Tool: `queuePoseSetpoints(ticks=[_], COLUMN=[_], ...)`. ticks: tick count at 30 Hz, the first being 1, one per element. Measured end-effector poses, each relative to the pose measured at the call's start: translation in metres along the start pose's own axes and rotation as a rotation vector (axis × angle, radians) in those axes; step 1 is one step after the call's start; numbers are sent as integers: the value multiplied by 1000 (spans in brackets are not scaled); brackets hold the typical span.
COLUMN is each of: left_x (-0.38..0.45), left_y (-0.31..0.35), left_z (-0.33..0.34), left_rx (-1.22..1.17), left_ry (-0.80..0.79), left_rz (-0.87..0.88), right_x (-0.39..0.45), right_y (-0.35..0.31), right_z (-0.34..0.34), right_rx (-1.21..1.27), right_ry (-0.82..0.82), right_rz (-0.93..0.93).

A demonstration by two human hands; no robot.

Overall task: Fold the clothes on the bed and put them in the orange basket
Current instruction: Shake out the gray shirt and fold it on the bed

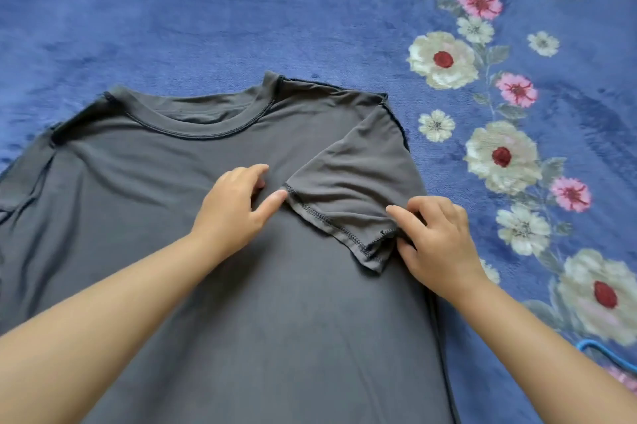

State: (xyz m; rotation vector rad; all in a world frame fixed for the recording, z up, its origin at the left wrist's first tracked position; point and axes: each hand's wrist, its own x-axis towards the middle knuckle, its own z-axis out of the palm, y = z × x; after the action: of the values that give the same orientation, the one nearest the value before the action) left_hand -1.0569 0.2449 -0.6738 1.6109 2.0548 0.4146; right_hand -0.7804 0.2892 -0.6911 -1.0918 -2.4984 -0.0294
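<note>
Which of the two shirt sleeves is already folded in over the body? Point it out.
The right sleeve, folded across the grey T-shirt between both hands. The left sleeve lies spread outward toward the frame edge.

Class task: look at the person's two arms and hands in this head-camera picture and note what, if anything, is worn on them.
Both forearms are bare for their whole visible length; no sleeve shows. The left hand and the right hand wear no gloves. No ring, watch or bracelet shows on the fingers or wrists. The nails are short and look unpainted.

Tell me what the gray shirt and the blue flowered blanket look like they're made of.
Gray shirt: thin, smooth knit, probably a stretchy synthetic; faint sheen, soft drape, overlock-stitched hems. Blue flowered blanket: plush fleece, likely polyester; fuzzy nap with brushed light and dark patches.
</note>
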Motion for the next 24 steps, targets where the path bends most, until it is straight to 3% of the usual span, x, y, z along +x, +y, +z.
queuePoseSetpoints(ticks=[2, 5, 10, 12, 15, 17, 20, 24], left_x=[12, 30, 43, 42, 37, 27, 13, 16], left_y=[20, 43, 57, 54, 34, 28, 32, 29], left_z=[7, 12, -4, -11, -9, -5, 5, 21], left_rx=[-50, -120, -809, -925, -647, -457, -399, -451], left_ry=[-61, -173, -180, -174, -20, 74, 124, 77], left_rz=[-70, -237, -536, -590, -557, -482, -317, -410], right_x=[0, 1, 14, 11, -6, -13, -10, -3], right_y=[-3, -8, -16, -22, -23, -14, -2, 14], right_z=[4, 6, -14, -16, -8, -9, -18, -18], right_rx=[-6, 31, 218, 246, 135, 141, 201, 8], right_ry=[63, 31, -13, -82, -267, -276, -145, -268], right_rz=[-24, -118, -66, -82, -197, -206, -98, -5])
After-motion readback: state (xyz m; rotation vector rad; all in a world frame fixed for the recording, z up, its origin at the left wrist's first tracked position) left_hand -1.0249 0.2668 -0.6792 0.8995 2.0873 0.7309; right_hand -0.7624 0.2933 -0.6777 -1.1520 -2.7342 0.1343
